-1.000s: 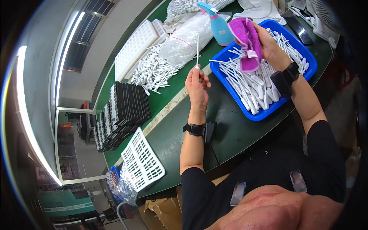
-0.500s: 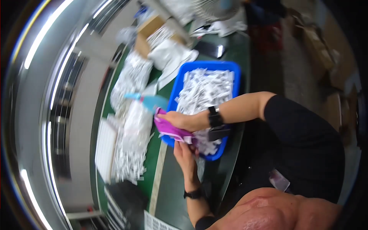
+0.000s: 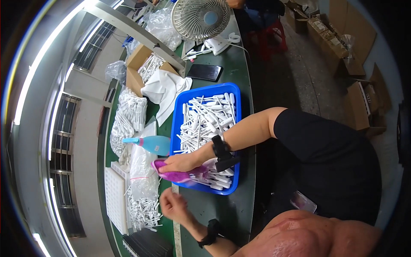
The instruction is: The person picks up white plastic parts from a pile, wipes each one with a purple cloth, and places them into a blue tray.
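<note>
Right hand [image 3: 182, 162] lying flat on a magenta cloth [image 3: 180, 174] at frame centre, fingers pressed onto it, draped over the near-left corner of the blue tray [image 3: 176, 112]. Left hand [image 3: 170, 204] below it, loosely curled, apparently holding nothing. Cloth likely soft, light, limp; best gathered at a bunched edge. White plastic sticks [image 3: 205, 120] in the tray probably light, stiff, prone to scatter. Blue spray bottle [image 3: 150, 144] just left, crowding that side; open green desk [image 3: 222, 214] lower centre.
</note>
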The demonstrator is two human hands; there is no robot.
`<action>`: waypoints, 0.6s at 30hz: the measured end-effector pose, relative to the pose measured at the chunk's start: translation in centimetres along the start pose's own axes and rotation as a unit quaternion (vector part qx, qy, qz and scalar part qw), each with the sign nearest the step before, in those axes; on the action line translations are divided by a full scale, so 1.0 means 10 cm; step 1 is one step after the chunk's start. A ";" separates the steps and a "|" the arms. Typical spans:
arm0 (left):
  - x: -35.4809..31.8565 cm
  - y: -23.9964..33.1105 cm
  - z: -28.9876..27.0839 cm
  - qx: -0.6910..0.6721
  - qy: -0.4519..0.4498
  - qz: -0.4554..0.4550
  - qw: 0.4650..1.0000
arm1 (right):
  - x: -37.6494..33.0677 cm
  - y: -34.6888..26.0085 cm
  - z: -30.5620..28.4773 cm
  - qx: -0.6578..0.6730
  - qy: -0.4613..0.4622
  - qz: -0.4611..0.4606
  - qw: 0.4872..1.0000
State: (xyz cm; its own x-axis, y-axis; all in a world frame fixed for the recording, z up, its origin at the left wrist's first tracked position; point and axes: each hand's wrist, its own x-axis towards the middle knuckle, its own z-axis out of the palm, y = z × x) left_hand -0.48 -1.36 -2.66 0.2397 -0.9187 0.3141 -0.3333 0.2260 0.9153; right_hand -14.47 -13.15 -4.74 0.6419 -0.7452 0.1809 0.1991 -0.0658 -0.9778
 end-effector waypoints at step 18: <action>0.13 0.03 -0.28 -0.210 0.234 -0.048 0.948 | -0.06 -0.02 0.08 -0.051 -0.138 -0.080 0.986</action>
State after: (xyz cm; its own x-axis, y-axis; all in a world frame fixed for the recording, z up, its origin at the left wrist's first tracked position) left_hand 2.26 -1.63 -1.29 0.6621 -0.7190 0.2116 0.0798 0.3483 0.9340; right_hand -14.30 -12.13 -4.57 0.7882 -0.5122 0.3411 0.2467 -0.2447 -0.9377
